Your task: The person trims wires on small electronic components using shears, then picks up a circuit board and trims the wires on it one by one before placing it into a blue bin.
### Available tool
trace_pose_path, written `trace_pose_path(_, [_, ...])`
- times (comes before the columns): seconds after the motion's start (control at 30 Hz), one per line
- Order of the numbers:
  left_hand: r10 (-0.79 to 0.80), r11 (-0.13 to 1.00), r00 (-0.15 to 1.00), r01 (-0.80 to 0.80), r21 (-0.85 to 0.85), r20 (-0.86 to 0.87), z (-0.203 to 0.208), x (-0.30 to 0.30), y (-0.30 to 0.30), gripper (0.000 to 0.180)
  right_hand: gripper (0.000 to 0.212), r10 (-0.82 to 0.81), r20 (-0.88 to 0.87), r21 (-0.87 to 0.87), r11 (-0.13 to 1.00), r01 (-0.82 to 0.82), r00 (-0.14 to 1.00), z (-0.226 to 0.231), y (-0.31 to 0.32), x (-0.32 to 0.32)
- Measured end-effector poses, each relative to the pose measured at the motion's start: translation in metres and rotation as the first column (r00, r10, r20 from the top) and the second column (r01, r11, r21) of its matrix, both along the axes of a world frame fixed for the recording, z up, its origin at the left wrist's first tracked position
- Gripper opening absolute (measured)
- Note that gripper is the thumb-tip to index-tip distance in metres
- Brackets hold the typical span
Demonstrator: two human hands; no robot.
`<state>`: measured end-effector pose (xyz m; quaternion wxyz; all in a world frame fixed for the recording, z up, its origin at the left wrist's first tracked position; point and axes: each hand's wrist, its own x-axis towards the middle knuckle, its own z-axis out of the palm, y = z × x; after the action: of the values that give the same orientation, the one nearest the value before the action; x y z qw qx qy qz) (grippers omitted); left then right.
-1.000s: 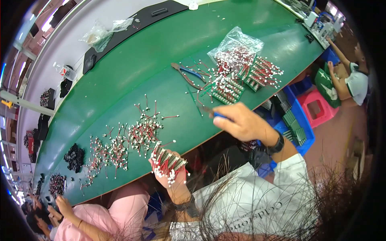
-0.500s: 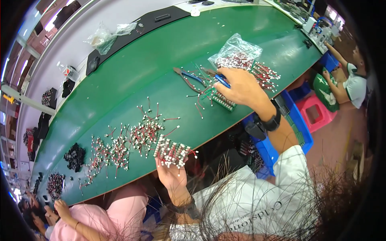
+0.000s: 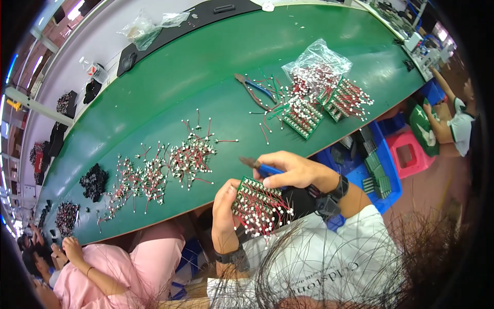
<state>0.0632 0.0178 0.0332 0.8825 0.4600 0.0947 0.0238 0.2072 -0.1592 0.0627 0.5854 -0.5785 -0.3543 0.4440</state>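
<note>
My left hand (image 3: 225, 208) grips a green circuit board panel (image 3: 257, 203) by its left side, just off the table's front edge. Many short red wires with white connectors stick out from the panel. In my right hand (image 3: 298, 170) is a pair of blue-handled pliers or cutters (image 3: 268, 169), its jaws pointing left just above the panel's upper edge. A second pair of pliers (image 3: 257, 91), with red and blue handles, lies on the table beyond. Two more wired panels lie near it, one a green board (image 3: 303, 119) and the other a similar board (image 3: 340, 100).
A clear plastic bag (image 3: 321, 59) lies behind the boards. Loose wired pieces (image 3: 193, 157) and a black heap (image 3: 94, 182) spread along the green table (image 3: 170, 98). A blue crate (image 3: 388, 198) and a pink stool (image 3: 405, 153) stand at the right. A pink-clothed person (image 3: 108, 262) works at left.
My right hand has come back from the far boards with the blue-handled tool, toward my left hand. The held panel has turned and moved right, closer to me. The view has shifted slightly.
</note>
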Motion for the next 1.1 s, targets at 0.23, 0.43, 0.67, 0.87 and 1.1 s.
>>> trace_pose_path(0.23, [0.007,0.960,0.999,0.002,-0.280,0.033,-0.019,-0.005,0.010,0.046,0.032,-0.136,-0.202,0.068,0.986,0.152,0.970,-0.028,0.004,-0.018])
trace_pose_path(0.43, [0.247,0.657,0.956,-0.044,-0.752,0.160,-0.026,-0.002,-0.020,0.065,0.028,-0.517,-0.627,0.067,0.709,0.702,0.582,-0.038,0.022,-0.054])
trace_pose_path(0.67, [0.273,0.693,0.913,0.031,-0.721,0.302,-0.036,0.004,-0.028,0.066,0.031,-0.591,-0.217,0.142,0.768,0.624,0.777,-0.051,0.016,-0.069])
trace_pose_path(0.87, [0.234,0.711,0.963,-0.075,-0.700,0.135,-0.025,0.002,-0.029,0.060,0.032,-0.549,-0.124,0.154,0.812,0.563,0.826,-0.042,0.003,-0.051])
trace_pose_path(1.1, [0.124,0.770,0.990,-0.056,-0.635,0.062,-0.031,-0.004,-0.015,0.065,0.034,-0.277,-0.097,0.009,0.960,0.279,0.956,-0.020,-0.007,-0.013])
